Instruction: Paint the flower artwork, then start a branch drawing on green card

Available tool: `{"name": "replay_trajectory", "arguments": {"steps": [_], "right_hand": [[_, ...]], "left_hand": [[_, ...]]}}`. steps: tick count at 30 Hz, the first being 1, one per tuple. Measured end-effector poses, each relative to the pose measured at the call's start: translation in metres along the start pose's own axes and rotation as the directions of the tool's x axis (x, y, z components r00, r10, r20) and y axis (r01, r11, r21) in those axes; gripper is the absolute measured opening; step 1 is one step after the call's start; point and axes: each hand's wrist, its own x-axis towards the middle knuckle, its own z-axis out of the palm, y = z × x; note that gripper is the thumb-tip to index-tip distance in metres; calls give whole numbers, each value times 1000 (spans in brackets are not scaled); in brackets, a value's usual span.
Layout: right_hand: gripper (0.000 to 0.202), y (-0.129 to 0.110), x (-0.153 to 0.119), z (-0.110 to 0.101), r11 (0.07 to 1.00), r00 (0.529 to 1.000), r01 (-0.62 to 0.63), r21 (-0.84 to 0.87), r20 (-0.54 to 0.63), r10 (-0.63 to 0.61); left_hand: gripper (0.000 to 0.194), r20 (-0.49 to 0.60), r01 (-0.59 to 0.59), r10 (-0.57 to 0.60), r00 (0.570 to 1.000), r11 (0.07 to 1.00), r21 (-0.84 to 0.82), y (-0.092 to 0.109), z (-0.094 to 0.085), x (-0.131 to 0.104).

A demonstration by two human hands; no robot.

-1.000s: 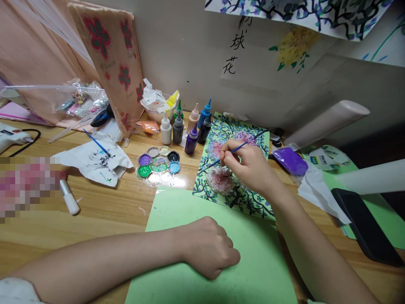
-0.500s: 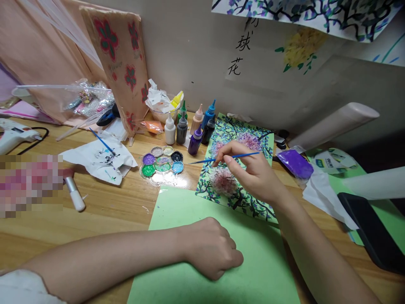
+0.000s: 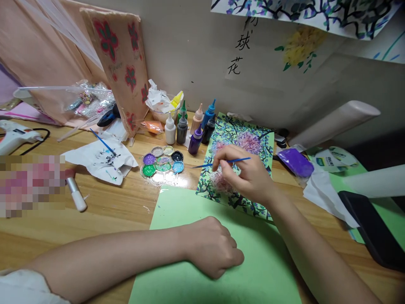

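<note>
A thin blue paintbrush (image 3: 238,160) is pinched in my right hand (image 3: 249,175), its tip pointing left toward the palette (image 3: 163,167) and apart from it. That hand is over a painted sheet (image 3: 249,207) with pink-purple flower balls and dark branches, hiding part of it. The flower-shaped palette's wells hold purple, green, black and light blue paint. On a plain green sheet (image 3: 177,211) in front, my left hand (image 3: 213,249) rests as a closed fist, knuckles up, with nothing showing in it.
Several paint bottles (image 3: 195,141) stand behind the palette. A stained tissue (image 3: 104,162) with another blue brush (image 3: 103,141) lies to the left, near a white-handled brush (image 3: 76,195). At right are a purple packet (image 3: 295,164) and a dark phone-like slab (image 3: 370,230).
My right hand has shifted slightly left and down with the paintbrush, whose handle end has dropped a little. My left fist stays in place.
</note>
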Motion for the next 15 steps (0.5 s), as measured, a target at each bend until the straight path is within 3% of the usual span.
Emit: {"name": "replay_trajectory", "arguments": {"steps": [4,15], "right_hand": [[16,4,-2,-5,998,994,-33,-54,-109,27],[15,9,1,1,994,998,-49,-95,-40,46]], "left_hand": [[12,19,5,-5,1000,1000,3,0,-1,0],[11,47,7,-7,999,1000,0,0,-3,1]]}}
